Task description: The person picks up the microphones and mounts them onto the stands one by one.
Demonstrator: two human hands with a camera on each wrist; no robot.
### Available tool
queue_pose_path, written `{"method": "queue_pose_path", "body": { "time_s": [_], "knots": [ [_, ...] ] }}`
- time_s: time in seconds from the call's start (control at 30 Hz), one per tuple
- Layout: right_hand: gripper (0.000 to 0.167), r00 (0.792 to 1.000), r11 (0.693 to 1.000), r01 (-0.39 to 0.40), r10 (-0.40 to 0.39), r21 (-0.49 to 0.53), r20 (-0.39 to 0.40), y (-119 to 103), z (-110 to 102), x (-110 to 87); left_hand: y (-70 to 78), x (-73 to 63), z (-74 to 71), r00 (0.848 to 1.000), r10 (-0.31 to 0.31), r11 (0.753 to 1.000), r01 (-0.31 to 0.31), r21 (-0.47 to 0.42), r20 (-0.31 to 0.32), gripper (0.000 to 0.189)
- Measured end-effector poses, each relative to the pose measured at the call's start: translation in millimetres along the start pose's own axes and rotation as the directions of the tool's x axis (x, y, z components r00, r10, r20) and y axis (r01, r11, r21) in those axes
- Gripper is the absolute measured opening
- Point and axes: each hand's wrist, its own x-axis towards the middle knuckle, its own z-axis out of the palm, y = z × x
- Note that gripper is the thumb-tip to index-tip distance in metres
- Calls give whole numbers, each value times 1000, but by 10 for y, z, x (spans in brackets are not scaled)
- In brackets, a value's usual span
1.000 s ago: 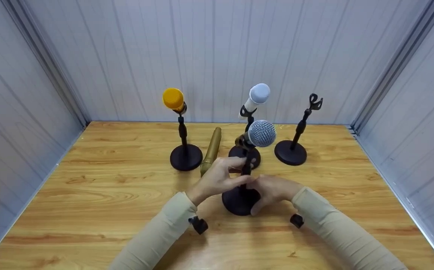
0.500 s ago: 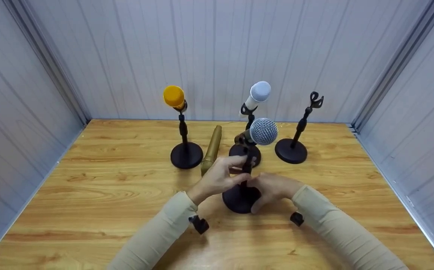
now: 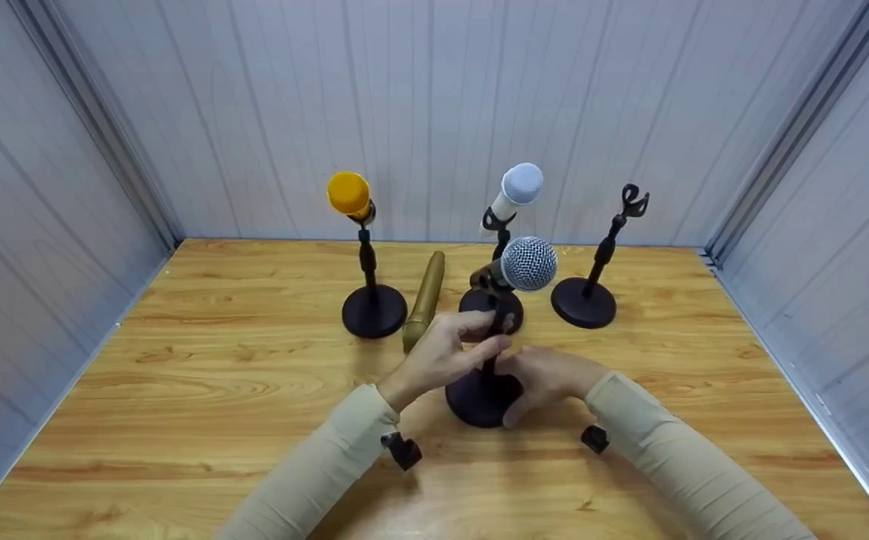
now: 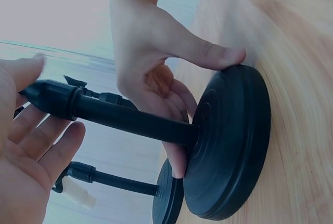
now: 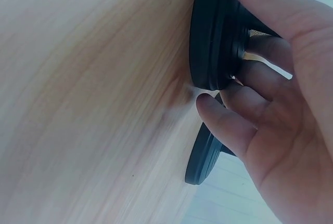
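Note:
A black desktop microphone stand (image 3: 473, 401) with a round base is nearest me, a silver-mesh microphone (image 3: 529, 264) clipped at its top. My left hand (image 3: 441, 351) holds the stand's pole near the collar (image 4: 54, 99), fingers behind it and thumb in front. Down at the base, my right hand (image 3: 554, 377) grips the disc; in the left wrist view its thumb lies on the rim and its fingers reach across the base behind the pole. The right wrist view shows the base (image 5: 210, 42) between thumb and fingers, close against the tabletop.
Behind stand a yellow microphone (image 3: 348, 193) and a white microphone (image 3: 522, 184) on stands, plus a stand with a bare clip (image 3: 585, 302) at right. A gold microphone (image 3: 425, 296) lies on the wooden table (image 3: 217, 375), left of my left hand. Pale panel walls enclose the table.
My left thumb has lifted slightly up the pole. My right hand stays on the base, and the stand keeps its place.

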Motion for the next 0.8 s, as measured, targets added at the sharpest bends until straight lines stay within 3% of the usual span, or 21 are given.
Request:
{"method": "queue_pose_path", "body": {
  "time_s": [0.1,0.4,0.67,0.8],
  "knots": [
    [63,1000,1000,-19,19,-7,4,-8,-3,6,-10,9,8,1000,-24,1000,24,-1,-19,11],
    [71,999,999,-36,36,-22,9,-14,-7,6,-298,25,33,998,-48,999,48,-2,-34,14],
    [72,1000,1000,-28,28,-11,3,-16,-12,-5,-282,80,-1,1000,-23,999,23,-31,-18,25],
    [72,999,999,-36,36,2,14,-6,-13,-5,-241,101,-19,1000,-19,999,19,-33,-14,22]
  ]
}}
